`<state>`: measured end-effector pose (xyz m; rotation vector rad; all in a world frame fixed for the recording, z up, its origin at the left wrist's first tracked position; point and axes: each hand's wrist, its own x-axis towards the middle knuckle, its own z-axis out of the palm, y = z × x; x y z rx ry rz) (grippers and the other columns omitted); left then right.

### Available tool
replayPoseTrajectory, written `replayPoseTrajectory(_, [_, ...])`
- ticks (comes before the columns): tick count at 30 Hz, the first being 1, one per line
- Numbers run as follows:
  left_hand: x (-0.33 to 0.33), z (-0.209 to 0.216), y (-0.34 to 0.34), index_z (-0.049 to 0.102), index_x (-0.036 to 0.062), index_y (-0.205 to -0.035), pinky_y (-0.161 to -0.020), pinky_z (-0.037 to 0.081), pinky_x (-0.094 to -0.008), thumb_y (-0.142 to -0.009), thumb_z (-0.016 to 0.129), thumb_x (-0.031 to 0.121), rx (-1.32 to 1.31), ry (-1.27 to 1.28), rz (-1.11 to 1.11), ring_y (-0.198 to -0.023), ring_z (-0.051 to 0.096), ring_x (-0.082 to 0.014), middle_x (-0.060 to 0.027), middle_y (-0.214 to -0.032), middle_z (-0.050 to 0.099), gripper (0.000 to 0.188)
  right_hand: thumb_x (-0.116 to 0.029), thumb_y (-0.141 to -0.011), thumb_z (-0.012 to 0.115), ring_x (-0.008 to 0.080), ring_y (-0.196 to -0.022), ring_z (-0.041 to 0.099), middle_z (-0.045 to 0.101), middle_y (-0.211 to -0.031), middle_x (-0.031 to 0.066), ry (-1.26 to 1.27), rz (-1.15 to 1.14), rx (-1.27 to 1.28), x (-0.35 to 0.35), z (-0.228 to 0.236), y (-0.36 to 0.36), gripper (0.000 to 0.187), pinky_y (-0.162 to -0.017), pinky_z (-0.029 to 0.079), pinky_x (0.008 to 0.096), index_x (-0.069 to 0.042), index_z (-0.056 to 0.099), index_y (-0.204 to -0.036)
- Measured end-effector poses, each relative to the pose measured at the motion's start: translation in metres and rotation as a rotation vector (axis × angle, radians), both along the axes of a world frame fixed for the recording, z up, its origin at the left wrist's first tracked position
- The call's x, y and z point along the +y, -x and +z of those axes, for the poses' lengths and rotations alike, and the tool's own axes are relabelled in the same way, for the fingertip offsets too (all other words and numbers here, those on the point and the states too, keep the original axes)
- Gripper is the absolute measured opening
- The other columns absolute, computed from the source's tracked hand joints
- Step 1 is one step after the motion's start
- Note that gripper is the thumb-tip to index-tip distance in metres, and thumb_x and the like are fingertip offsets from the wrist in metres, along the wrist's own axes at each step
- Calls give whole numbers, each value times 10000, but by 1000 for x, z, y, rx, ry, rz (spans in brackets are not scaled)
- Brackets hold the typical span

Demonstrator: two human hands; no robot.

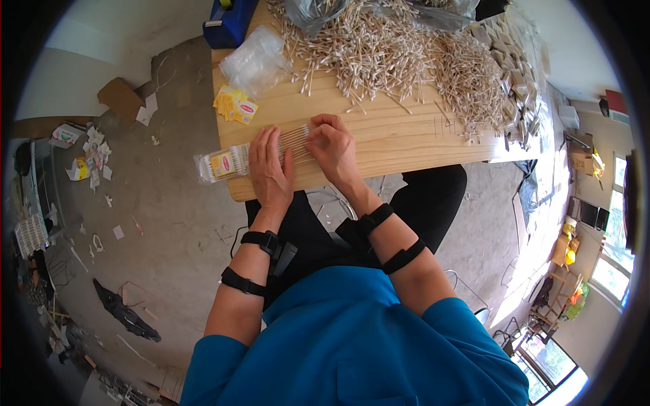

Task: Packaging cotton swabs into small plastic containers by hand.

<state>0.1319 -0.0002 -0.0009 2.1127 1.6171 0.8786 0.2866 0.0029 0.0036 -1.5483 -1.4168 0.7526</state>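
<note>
Concrete floor (pixel 156 210) covers much of the frame, with scraps of paper scattered at left and bright windows (pixel 613 237) along the right edge. Across the upper centre stands a wooden table (pixel 393 139), its pale top in sound view. At upper centre it carries a large loose heap of cotton swabs (pixel 379 51), which runs on toward small pale bundles (pixel 521 81) at upper right. A grey plastic bag (pixel 315 13) sits at the top edge.

At the table's upper-left corner is a blue tape dispenser (pixel 230 24); below it lie clear plastic bags (pixel 256 62), then a small pile of yellow cards (pixel 235 105).

Left of centre, near the table's front edge, lies a clear swab packet (pixel 223 164) with a yellow card inside; its left end projects past the table's left edge. To its right, between the hands, is a row of swabs (pixel 296 143).

The left hand (pixel 270 166) rests palm down over the packet's right end and the row, fingers extended, thumb apart; any grip beneath cannot be determined. The right hand (pixel 333 150) is at the row's right end, fingers curled in a narrow pinch shape; whether a swab is held cannot be told.
</note>
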Motion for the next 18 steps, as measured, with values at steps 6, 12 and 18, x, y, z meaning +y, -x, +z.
replayPoseTrajectory(6, [-1,7,4,393,12,-1444,-1136,317,-460,-902,650,116,-28,23,-66,-1359,399,-378,-169,-1383,515,608,5,-762,702,363,-1107,601,630,-1173,160,4,-29,70,-3,-1,-3,194,-909,497,405,-7,666,-953])
replayPoseTrajectory(12, [1,13,20,301,-15,-1484,-1137,323,-461,-800,749,50,-60,110,-227,-1348,403,-381,-197,-1415,473,820,58,-848,579,385,-1200,544,608,-1274,168,-198,218,-363,-9,3,-13,423,-958,471,430,-22,581,-1264])
replayPoseTrajectory(18, [-2,8,19,290,0,-1497,-1141,320,-461,-962,581,102,-255,104,-143,-1362,397,-383,-203,-1443,458,617,90,-877,513,371,-1340,456,524,-1403,185,-144,96,-117,-16,8,1,462,-1083,403,421,-23,539,-1324])
